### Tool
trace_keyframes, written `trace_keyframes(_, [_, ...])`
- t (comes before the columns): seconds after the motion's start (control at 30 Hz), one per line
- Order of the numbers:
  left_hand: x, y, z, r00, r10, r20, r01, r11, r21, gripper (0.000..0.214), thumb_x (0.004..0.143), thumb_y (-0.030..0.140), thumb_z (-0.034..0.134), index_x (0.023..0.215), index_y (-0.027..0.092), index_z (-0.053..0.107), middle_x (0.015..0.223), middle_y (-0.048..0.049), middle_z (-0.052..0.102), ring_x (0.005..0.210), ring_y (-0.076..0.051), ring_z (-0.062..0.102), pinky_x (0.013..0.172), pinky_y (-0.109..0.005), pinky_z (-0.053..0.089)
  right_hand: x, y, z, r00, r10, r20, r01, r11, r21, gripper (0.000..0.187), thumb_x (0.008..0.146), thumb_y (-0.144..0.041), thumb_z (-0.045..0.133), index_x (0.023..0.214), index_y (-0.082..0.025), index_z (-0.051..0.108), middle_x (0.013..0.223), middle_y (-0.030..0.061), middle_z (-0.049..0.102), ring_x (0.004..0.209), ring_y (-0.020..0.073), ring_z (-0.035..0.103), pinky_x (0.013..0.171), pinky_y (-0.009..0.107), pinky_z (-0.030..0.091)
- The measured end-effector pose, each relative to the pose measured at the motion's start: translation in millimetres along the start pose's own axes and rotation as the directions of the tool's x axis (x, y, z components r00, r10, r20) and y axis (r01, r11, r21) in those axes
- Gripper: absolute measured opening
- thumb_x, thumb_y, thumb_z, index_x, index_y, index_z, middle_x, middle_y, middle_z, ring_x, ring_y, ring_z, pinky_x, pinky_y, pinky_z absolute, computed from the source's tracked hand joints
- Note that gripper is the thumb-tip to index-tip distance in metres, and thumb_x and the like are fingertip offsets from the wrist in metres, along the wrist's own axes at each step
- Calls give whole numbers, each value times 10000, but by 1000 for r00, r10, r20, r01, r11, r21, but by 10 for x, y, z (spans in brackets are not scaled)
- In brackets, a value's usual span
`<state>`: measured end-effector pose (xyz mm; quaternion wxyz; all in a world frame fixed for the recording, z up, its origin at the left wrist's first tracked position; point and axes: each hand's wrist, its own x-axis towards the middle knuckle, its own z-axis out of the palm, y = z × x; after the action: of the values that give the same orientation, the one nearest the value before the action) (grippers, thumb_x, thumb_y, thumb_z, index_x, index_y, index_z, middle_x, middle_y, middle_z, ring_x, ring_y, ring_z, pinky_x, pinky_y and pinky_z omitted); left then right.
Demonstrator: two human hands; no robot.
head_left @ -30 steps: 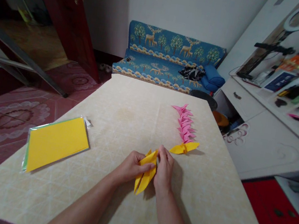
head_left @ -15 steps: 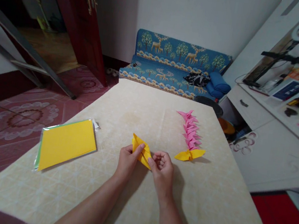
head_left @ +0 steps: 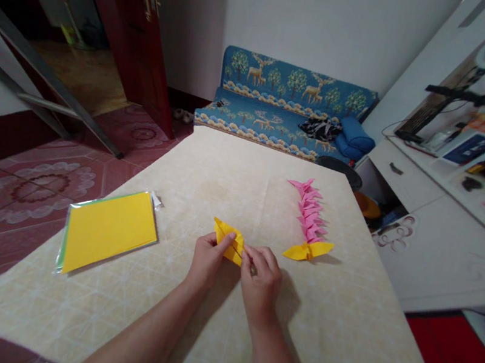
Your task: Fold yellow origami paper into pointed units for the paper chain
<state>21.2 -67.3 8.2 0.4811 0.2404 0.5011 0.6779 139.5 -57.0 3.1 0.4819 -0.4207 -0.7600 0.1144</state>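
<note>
A piece of folded yellow origami paper (head_left: pixel 229 242) is held between both hands over the middle of the table. My left hand (head_left: pixel 208 257) grips its left side, thumb pressed on top. With fingers pinched together, my right hand (head_left: pixel 262 276) holds the paper's right edge. To the right of my hands lies a finished yellow origami crane (head_left: pixel 307 251) with its wings spread. It touches the near end of a row of several pink origami cranes (head_left: pixel 311 214).
A clear packet of yellow and green paper sheets (head_left: pixel 112 231) lies at the table's left. The table (head_left: pixel 180 343) wears a pale patterned cloth. Beyond its far edge stands a blue patterned sofa (head_left: pixel 271 118). A white cabinet (head_left: pixel 440 237) borders the right side.
My right fingers have curled in and closed on the paper's right edge, which has bent upward. My left hand keeps its hold in nearly the same spot.
</note>
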Motion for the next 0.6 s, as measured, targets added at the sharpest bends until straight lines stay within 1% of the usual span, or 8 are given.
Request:
trace_keyframes(0.13, [-7,7,-1,1000,6,-16,-6,1000,8,304,651,391,727,679,93,677,629,-59,642,525,-110,529,490,-215,369,-4,-5,2,999,-34,24,35,998,-45,249,849,-113,493,999,-204,670,784,54,584,764,155,567,701,266,477])
trace_keyframes(0.27, [-12,16,-2,1000,3,-21,-3,1000,-12,300,622,387,745,657,97,673,595,-35,618,501,-94,497,480,-212,345,5,-30,-15,997,-49,57,54,995,-89,267,835,-91,487,981,-207,678,772,48,560,762,155,550,697,264,468])
trace_keyframes(0.43, [-12,25,-7,1000,13,-14,-13,1000,2,278,655,367,728,661,96,667,598,-25,607,508,-85,486,494,-208,344,27,-92,-43,991,-54,124,75,983,-166,290,827,-73,476,990,-215,668,787,50,546,791,173,530,720,285,451])
trace_keyframes(0.6, [-14,16,-3,1000,15,-27,-14,999,49,273,645,359,734,635,98,655,567,-13,584,488,-79,468,477,-201,338,39,-132,-54,981,-62,185,106,967,-234,243,853,-99,467,964,-197,660,779,50,546,788,179,515,720,299,430])
